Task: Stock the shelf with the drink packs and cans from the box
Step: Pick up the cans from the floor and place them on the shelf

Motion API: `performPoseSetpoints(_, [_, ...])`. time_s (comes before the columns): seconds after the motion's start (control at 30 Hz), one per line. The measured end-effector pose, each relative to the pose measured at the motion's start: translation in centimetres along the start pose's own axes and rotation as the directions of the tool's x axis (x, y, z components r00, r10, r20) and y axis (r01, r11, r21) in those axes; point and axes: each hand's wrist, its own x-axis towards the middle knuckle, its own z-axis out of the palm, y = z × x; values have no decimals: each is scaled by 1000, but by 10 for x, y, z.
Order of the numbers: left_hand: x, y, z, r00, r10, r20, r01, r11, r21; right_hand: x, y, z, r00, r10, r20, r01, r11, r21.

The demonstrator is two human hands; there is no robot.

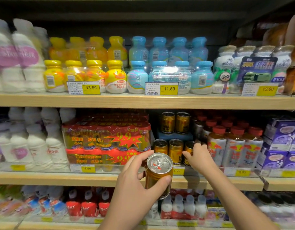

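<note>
My left hand (136, 181) grips a gold drink can (158, 175) with a silver pull-tab top, held upright in front of the middle shelf (60, 178). My right hand (199, 155) reaches into that shelf and wraps its fingers round the rightmost gold can (188, 151) of a front row of three. Two more gold cans (175, 122) stand higher up behind, on a blue box. Red shrink-wrapped drink packs (107, 140) are stacked to the left of the cans. The box named in the task is out of view.
Red-capped bottles (234, 145) stand right of the cans, purple cartons (282, 143) further right, white bottles (32, 143) at left. The upper shelf (143, 100) holds yellow and blue bottle packs. The bottom shelf carries small red and white bottles (181, 206).
</note>
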Motion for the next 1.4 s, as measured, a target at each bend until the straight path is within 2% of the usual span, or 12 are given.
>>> performPoseSetpoints(0.17, [25,1,12,1000,-10,7,10,1000,-30,-10,-9,-17,993,-107,-59,107,994,-7])
performPoseSetpoints(0.53, [123,-6,70,999,-35,14,34,997,73,-78,9,-84,935,-320,-153,335,939,82])
performPoseSetpoints(0.8, [170,-25,101,999,-46,-6,46,985,165,-121,57,-94,908,-352,-227,384,916,119])
performPoseSetpoints(0.93, [186,-35,113,987,-163,-2,161,973,164,-129,71,-96,903,-344,-256,382,917,114])
performPoseSetpoints(1.07, [194,-39,120,980,-194,36,185,967,178,-132,76,-94,902,-343,-263,383,917,116])
performPoseSetpoints(1.4, [190,-39,112,983,-167,77,140,950,279,-125,69,-85,905,-342,-251,388,907,161])
